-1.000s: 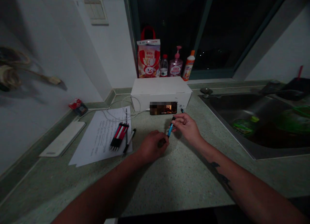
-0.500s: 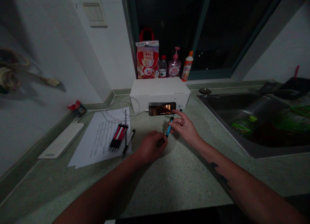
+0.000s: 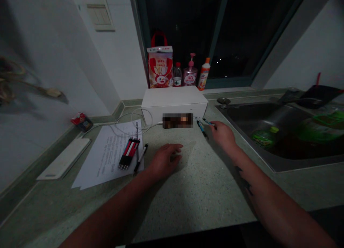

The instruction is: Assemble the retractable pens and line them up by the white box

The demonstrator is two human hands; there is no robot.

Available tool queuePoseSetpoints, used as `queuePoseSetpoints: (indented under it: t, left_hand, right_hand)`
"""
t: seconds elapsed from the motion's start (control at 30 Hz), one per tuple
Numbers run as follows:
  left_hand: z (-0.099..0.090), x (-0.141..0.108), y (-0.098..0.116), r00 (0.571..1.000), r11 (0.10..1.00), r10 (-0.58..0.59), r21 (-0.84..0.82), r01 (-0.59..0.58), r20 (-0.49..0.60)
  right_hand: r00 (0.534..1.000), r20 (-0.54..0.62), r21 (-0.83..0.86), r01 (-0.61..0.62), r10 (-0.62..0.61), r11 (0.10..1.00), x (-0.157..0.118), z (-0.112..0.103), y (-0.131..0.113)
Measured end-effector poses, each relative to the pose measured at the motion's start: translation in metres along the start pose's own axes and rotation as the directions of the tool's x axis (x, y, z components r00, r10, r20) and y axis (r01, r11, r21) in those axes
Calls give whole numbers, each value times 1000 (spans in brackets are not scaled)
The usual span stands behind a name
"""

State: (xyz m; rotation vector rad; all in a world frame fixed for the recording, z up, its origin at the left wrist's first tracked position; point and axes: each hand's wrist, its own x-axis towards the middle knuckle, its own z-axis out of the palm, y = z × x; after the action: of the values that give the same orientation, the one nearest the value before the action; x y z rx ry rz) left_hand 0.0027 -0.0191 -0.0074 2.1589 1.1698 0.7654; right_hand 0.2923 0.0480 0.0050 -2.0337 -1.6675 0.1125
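At the right of the desk (image 3: 193, 190), near the sink's left edge, the right hand (image 3: 224, 135) pinches the near end of a dark-tipped pen (image 3: 209, 122); whether that pen is lifted I can't tell. A blue pen (image 3: 202, 129) lies just beside it, in front of the right corner of the white box (image 3: 174, 97). A phone (image 3: 177, 121) stands against the box's front. The left hand (image 3: 166, 160) is open and holds nothing, midway between the desk's front edge and the box. Left of it, a row of pens (image 3: 129, 153) lies on the paper (image 3: 107, 156), with a white pen (image 3: 141, 158) along the sheet's right edge.
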Motion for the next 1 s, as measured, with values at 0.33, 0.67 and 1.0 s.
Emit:
queuePoseSetpoints:
  t: [0.33, 0.67, 1.0]
  left_hand:
    - [-1, 0, 1, 999, 999, -14, 49, 12, 39]
    - [-2, 0, 4, 998, 998, -27, 62, 23, 55]
    - [-1, 0, 2, 998, 998, -14, 59, 11, 55]
  right_hand:
    - [992, 111, -152, -41, 59, 988, 6, 9, 9]
    - [978, 170, -166, -89, 117, 982, 0, 6, 0]
    - [969, 204, -199, -98, 139, 975, -4, 2, -5]
